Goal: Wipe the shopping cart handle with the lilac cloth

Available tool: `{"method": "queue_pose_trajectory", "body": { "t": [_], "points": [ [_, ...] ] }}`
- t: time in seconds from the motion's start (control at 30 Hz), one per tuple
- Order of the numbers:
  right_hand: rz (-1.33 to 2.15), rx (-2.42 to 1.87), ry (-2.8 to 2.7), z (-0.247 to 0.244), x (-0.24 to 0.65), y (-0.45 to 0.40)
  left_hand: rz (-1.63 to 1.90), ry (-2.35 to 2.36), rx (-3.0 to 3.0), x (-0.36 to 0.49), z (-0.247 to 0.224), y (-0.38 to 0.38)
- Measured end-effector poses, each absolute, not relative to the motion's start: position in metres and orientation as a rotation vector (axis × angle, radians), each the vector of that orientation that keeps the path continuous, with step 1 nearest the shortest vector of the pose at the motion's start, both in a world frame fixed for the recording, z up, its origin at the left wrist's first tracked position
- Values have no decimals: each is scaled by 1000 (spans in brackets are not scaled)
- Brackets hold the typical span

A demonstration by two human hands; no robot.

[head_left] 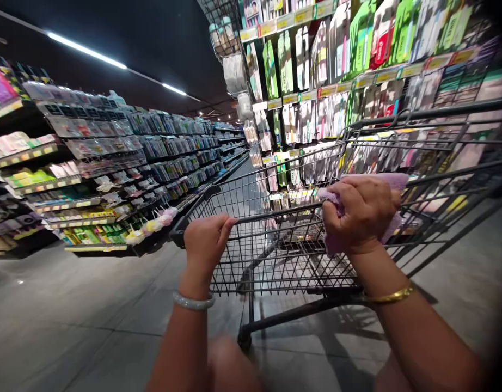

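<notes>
Fuzzy lavender cloth (335,244) is lying bunched against the dark metal shopping-cart rail (279,211), where the fingers of our right hand (359,212) are clamping it. The curled fingers of our left hand (206,239) are gripping the same rail; by bracing there and pressing evenly, we are probably wiping best.

Grey floor (104,305); dark ceiling (165,41)
</notes>
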State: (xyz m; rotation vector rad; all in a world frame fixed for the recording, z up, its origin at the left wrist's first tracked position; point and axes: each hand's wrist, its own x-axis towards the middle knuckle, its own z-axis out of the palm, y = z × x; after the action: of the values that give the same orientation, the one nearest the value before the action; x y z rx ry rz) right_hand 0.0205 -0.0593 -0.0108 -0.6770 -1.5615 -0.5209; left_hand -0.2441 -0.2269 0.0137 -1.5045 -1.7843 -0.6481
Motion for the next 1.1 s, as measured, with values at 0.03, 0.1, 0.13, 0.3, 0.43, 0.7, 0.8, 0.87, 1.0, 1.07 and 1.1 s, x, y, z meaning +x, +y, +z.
{"method": "queue_pose_trajectory", "body": {
  "t": [0.03, 0.1, 0.13, 0.3, 0.43, 0.7, 0.8, 0.87, 1.0, 1.07, 1.1],
  "points": [
    [-524, -676, -1548, -13, 23, -54, -656, -1779, -1509, -242, 14, -222],
    [-533, -675, -1532, -16, 30, -45, -666, -1770, -1518, -239, 13, -214],
    [-537, -680, -1536, -17, 33, -42, -668, -1767, -1525, -238, 13, -209],
    [-480, -700, -1472, -19, 29, -42, -676, -1748, -1546, -231, 12, -191],
    [-443, -408, -1611, -25, -6, -66, -686, -1713, -1553, -227, 11, -182],
    [-597, -474, -1484, -30, -11, -60, -701, -1685, -1533, -223, 5, -175],
    [-563, -648, -1421, -27, 3, -47, -751, -1642, -1536, -221, 1, -174],
    [-562, -620, -1478, -30, 2, -44, -782, -1639, -1542, -219, -1, -173],
    [-596, -492, -1517, -52, -19, -52, -799, -1661, -1511, -219, -3, -169],
    [-628, -410, -1567, -67, -32, -60, -807, -1652, -1504, -220, -3, -168],
    [-645, -351, -1627, -75, -37, -64, -810, -1649, -1503, -220, -3, -168]
  ]
}}
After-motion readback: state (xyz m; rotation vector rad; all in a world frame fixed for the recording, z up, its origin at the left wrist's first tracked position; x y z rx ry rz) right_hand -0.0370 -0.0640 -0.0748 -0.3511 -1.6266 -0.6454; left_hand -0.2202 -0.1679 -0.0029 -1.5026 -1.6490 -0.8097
